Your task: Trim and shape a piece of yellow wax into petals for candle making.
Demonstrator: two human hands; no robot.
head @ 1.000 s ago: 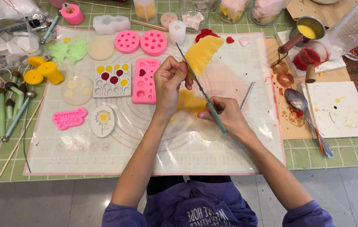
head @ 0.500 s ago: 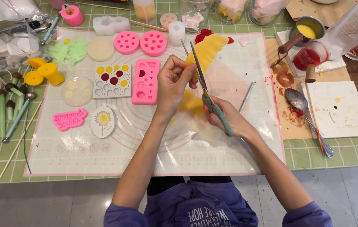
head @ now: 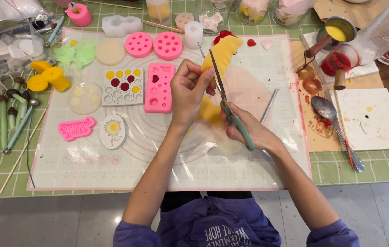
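Observation:
My left hand (head: 189, 91) pinches a thin yellow wax sheet (head: 220, 56) and holds it up over the middle of the translucent silicone mat (head: 112, 169). The sheet's upper edge is fringed with fine cuts. A lower part of the yellow sheet (head: 209, 112) shows blurred below my left thumb. My right hand (head: 244, 129) grips green-handled scissors (head: 225, 103), whose blades point up and away along the sheet's right edge, close to my left fingers.
Pink silicone moulds (head: 159, 88), a white mould with yellow and red fills (head: 122, 87) and a daisy mould (head: 112, 131) lie left of my hands. A metal tool (head: 269, 105) lies right. A spoon (head: 325, 111), red wax cup (head: 336, 63) and yellow wax pot (head: 337, 31) stand at the right.
The scissors swung from a slanted, single-line pose to upright against the yellow sheet. My left hand and the sheet shifted slightly, and the sheet's top looks narrower now.

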